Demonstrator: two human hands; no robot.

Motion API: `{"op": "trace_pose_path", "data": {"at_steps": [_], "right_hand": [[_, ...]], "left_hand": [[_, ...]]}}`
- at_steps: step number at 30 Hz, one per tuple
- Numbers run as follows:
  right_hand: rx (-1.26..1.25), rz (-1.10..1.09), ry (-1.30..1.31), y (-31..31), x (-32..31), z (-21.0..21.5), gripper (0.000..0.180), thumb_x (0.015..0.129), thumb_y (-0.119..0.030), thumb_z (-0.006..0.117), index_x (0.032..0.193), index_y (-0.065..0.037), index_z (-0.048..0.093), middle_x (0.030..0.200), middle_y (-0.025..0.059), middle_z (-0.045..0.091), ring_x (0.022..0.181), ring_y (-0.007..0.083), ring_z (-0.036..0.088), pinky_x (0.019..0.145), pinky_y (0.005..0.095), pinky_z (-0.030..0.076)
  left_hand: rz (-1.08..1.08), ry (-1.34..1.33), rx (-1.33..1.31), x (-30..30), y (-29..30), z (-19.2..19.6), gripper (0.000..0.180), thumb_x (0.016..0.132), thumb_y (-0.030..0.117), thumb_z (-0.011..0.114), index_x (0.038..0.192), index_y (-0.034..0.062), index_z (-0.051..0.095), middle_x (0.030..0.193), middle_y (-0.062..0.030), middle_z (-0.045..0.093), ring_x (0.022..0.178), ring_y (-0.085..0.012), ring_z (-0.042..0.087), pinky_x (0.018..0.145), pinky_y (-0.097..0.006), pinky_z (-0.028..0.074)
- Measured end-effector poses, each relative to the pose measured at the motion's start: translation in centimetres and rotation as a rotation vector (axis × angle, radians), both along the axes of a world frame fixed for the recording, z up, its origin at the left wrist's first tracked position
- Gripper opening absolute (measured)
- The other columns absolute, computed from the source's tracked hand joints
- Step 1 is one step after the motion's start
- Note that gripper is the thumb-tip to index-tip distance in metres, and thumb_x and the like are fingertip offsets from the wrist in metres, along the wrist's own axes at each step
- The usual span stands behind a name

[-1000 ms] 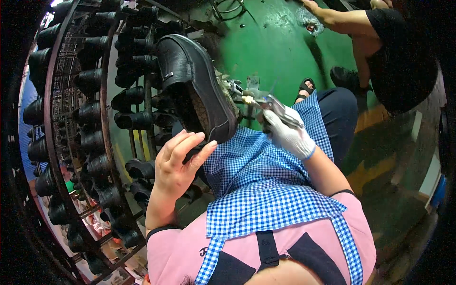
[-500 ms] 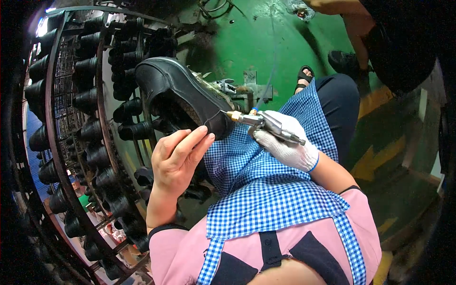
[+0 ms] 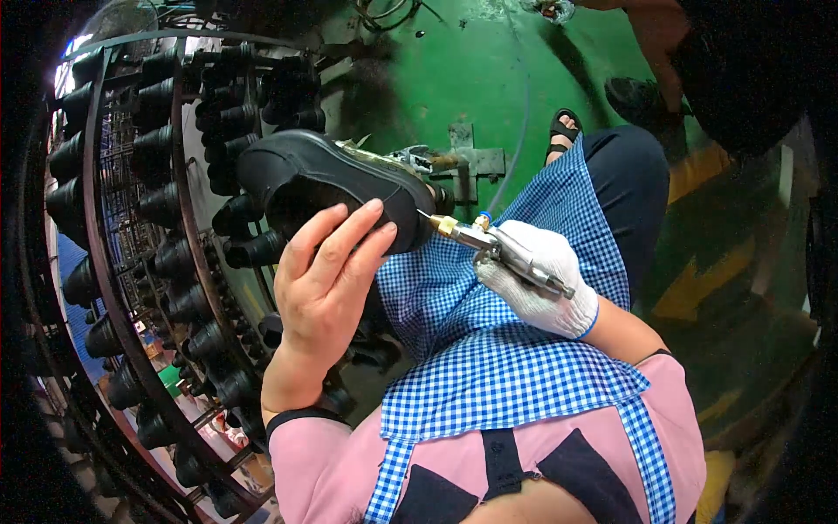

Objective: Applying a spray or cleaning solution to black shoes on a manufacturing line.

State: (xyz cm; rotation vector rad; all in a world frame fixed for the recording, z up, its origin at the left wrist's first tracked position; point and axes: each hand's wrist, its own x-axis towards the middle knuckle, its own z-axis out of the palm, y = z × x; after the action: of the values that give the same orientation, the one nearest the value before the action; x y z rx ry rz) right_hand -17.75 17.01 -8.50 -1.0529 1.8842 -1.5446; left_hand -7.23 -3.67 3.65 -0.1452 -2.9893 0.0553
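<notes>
The shoe [image 3: 332, 183] is black, smooth and matt, its thick sole turned toward the viewer, lying lengthwise left to right in front of the rack [image 3: 166, 262] of dark shoe lasts; the left hand [image 3: 327, 288] is bare, fingers spread and pressed against the shoe's near side, propping it rather than clasping it; just right of the shoe's right end, the right hand [image 3: 541, 288], in a white glove, is closed around a metal tool [image 3: 497, 249]; the tool's brass tip touches the shoe's right end above the checked apron [image 3: 489, 358].
</notes>
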Motion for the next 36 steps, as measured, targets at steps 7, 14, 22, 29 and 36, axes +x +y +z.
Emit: {"op": "trace_pose_path", "data": {"at_steps": [7, 14, 22, 29, 36], "right_hand": [[-0.075, -0.136, 0.023, -1.7, -2.0, 0.0, 0.017, 0.088, -0.022, 0.071, 0.095, -0.007, 0.068, 0.075, 0.0104, 0.058, 0.065, 0.0292, 0.063, 0.057, 0.0367, 0.050], [-0.162, -0.252, -0.041, -6.0, -4.5, -0.4, 0.016, 0.090, -0.020, 0.070, 0.088, -0.005, 0.066, 0.072, 0.0105, 0.059, 0.061, 0.0239, 0.062, 0.055, 0.0346, 0.049], [-0.246, -0.280, -0.048, -11.8, -5.2, -1.0, 0.024, 0.093, -0.027, 0.068, 0.085, -0.005, 0.063, 0.073, 0.0134, 0.058, 0.063, 0.0317, 0.061, 0.058, 0.0392, 0.050], [-0.250, -0.253, -0.062, -13.6, -3.1, -1.2, 0.027, 0.093, -0.031, 0.068, 0.082, -0.006, 0.062, 0.071, 0.0132, 0.057, 0.065, 0.0339, 0.062, 0.058, 0.0417, 0.049], [-0.212, -0.088, 0.116, -11.5, -0.1, -1.1, 0.018, 0.089, -0.029, 0.070, 0.093, -0.011, 0.066, 0.076, 0.0105, 0.062, 0.065, 0.0317, 0.064, 0.057, 0.0403, 0.052]], "left_hand": [[0.110, -0.037, 0.082, -3.9, -0.5, -0.5, 0.055, 0.070, 0.003, 0.081, 0.121, 0.0105, 0.061, 0.120, -0.0095, 0.058, 0.110, -0.0320, 0.062, 0.088, -0.040, 0.055], [0.186, 0.055, -0.080, -8.7, -2.8, -1.1, 0.049, 0.077, 0.011, 0.079, 0.118, 0.0060, 0.053, 0.109, -0.0120, 0.053, 0.095, -0.0338, 0.061, 0.073, -0.041, 0.055], [0.346, -0.016, -0.276, -10.7, -7.6, -0.7, 0.039, 0.089, 0.029, 0.070, 0.109, 0.0014, 0.051, 0.105, -0.0161, 0.055, 0.089, -0.0350, 0.065, 0.070, -0.041, 0.056], [0.501, -0.045, -0.139, -10.2, -11.1, -0.1, 0.044, 0.092, 0.040, 0.067, 0.109, 0.0019, 0.054, 0.108, -0.0165, 0.061, 0.096, -0.0391, 0.065, 0.079, -0.048, 0.053], [0.715, -0.045, 0.011, -8.9, -13.3, -0.3, 0.055, 0.088, 0.052, 0.068, 0.109, 0.0018, 0.057, 0.110, -0.0174, 0.063, 0.108, -0.0381, 0.060, 0.091, -0.046, 0.047]]}}
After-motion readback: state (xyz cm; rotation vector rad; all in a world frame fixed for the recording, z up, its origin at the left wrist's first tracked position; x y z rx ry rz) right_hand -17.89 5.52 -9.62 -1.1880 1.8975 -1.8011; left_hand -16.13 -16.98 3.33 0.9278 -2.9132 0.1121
